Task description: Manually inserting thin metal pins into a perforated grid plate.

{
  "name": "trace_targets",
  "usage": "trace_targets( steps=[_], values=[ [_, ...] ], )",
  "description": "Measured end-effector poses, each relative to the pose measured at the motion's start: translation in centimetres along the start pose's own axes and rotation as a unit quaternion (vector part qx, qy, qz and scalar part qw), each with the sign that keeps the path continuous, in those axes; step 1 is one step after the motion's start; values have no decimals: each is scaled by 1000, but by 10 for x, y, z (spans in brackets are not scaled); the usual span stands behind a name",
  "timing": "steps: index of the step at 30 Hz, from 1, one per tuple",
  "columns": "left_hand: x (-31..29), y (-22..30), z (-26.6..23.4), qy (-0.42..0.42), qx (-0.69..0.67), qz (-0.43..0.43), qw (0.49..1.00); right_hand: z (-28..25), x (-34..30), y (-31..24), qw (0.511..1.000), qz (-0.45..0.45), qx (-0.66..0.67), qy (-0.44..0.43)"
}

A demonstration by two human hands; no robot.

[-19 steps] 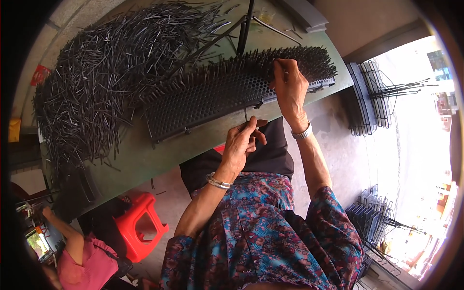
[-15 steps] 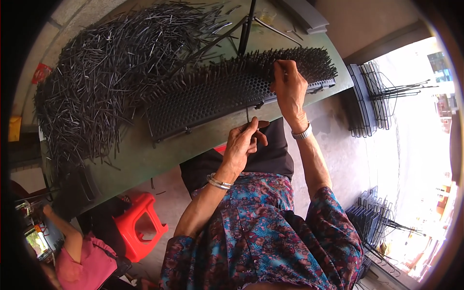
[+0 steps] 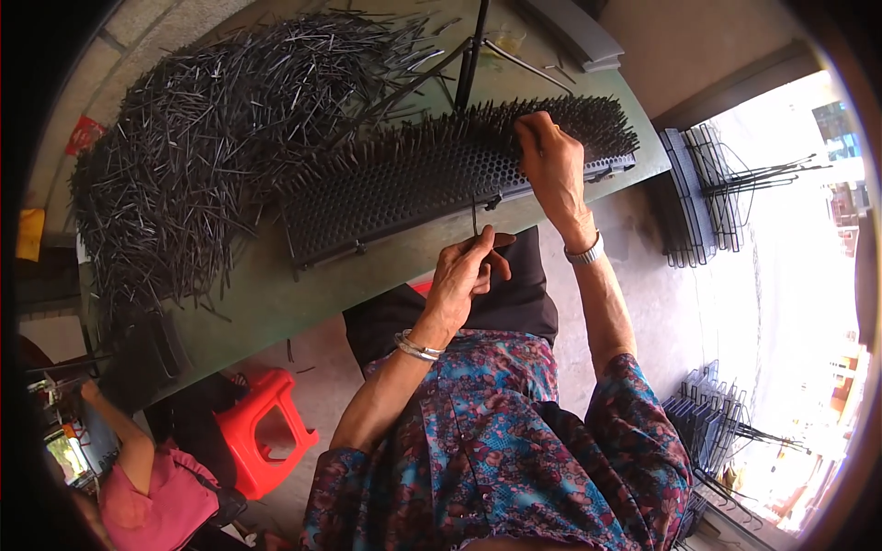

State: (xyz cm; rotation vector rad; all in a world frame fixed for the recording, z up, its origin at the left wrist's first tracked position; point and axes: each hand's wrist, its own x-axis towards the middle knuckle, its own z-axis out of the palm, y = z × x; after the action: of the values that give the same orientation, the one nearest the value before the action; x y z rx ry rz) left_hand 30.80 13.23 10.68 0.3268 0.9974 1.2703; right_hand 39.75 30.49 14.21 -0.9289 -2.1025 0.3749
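A long black panel full of round holes point(image 3: 367, 209) lies slantwise on the table. Thin black strips point(image 3: 588, 124) stand upright in its far rows, densest at the right end. My right hand point(image 3: 558, 174) is over the right half of the panel, thumb and fingers pinched together near the standing strips. What it pinches is hidden among them. Below the panel's front edge, my left hand point(image 3: 459, 280) is closed, holding a thin black strip point(image 3: 474, 219) that points up from between thumb and finger.
A large heap of loose black strips point(image 3: 184, 174) covers the table's left side. A dark upright pole point(image 3: 471, 64) rises behind the panel. Left below is a red plastic stool point(image 3: 262, 432), beside a person in pink point(image 3: 152, 496). Wire racks point(image 3: 703, 188) stand at the right.
My right hand shifts very slightly at the panel, still pinched. My left hand stays almost where it was, strip still in its fingers.
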Motion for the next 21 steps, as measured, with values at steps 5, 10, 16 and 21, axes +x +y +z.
trace_targets(
  steps=[5,10,16,21],
  values=[
    [-3,3,1,-1,3,7,1000,-3,4,3,1000,-2,7,-18],
    [-5,1,0,-3,3,11,1000,-6,11,0,999,-31,-25,-15],
    [-8,-1,1,-3,6,21,1000,-8,20,3,994,35,86,-52],
    [-10,-4,1,-1,3,31,1000,-9,19,3,992,-9,113,-61]
  ],
)
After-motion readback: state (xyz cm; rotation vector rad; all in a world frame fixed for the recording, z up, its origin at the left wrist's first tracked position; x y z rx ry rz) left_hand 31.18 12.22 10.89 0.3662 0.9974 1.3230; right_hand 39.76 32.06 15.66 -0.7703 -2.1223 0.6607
